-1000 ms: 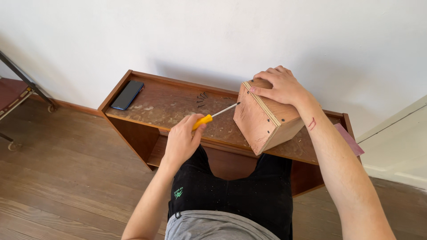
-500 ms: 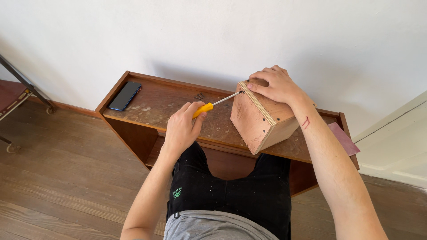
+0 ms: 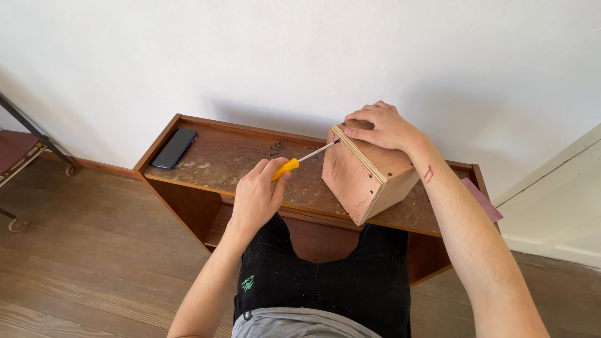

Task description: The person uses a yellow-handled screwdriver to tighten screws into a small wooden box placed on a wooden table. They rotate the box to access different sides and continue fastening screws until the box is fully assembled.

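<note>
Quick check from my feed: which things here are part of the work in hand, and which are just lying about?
In use:
- yellow-handled screwdriver, gripped by the left hand
- tilted brown wooden box, steadied by the right hand
- small dark screws, probably

Lying about:
- dark slim phone on the brown wooden shelf unit
- reddish sheet at the right end

A low brown wooden cabinet [image 3: 219, 156] is placed against the white wall, on a wooden plank floor [image 3: 94, 263]. Its top surface is worn and scuffed. A dark phone [image 3: 174, 148] is laid flat near the left end. A few small dark screws [image 3: 276, 148] are grouped near the rear edge. A wooden box [image 3: 363, 175] is rested, tilted, on the right portion.
</note>
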